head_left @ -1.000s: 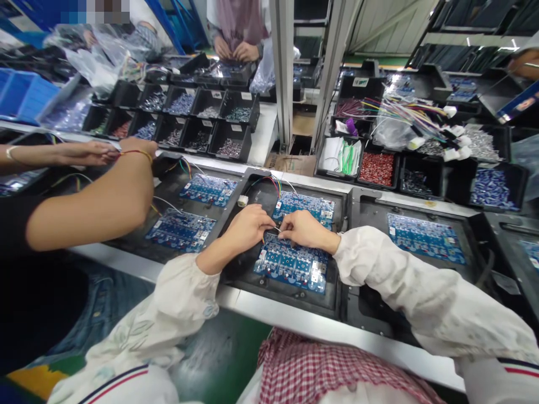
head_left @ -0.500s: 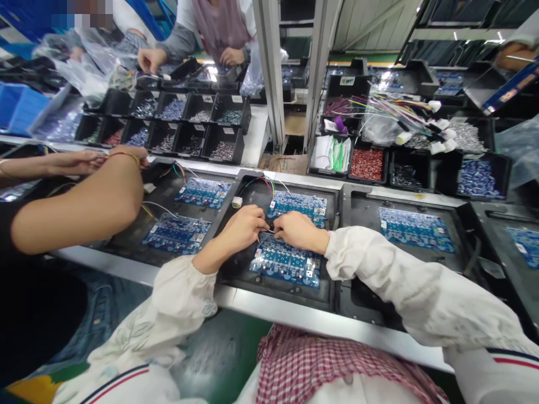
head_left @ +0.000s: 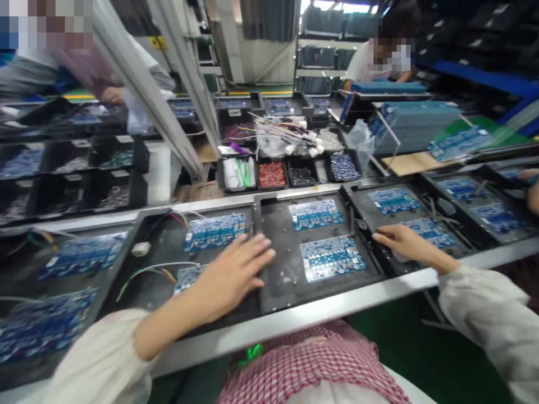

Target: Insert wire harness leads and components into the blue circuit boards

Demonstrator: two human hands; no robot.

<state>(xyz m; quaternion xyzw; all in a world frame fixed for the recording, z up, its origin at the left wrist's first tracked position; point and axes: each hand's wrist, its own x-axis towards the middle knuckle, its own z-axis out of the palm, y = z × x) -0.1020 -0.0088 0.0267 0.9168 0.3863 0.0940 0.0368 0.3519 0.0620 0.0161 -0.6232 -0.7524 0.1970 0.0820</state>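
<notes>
My left hand (head_left: pixel 229 278) lies open with fingers spread across the right rim of a black tray (head_left: pixel 162 247). Partly beneath it is a blue circuit board (head_left: pixel 185 279) with coloured wires; another circuit board (head_left: pixel 217 230) lies just above the fingers. My right hand (head_left: pixel 406 242) has its fingers closed at the left rim of a second black tray (head_left: pixel 379 255), beside a circuit board (head_left: pixel 432 231). Between my hands is a middle tray (head_left: pixel 273 258), bearing an upper circuit board (head_left: pixel 318 214) and a lower circuit board (head_left: pixel 332 258) without long wires.
Small parts bins (head_left: pixel 272 175) stand behind the trays, with a wire bundle (head_left: pixel 282 132) above them. A rack of circuit boards (head_left: pixel 416 126) is at the back right. Metal posts (head_left: pixel 147 90) rise at the left. Another person's hand (head_left: pixel 534 191) is at the right edge.
The view has turned right. My hands have parted, leaving the wires by the circuit boards; the left now lies spread on a tray's rim, the right is at a tray further right.
</notes>
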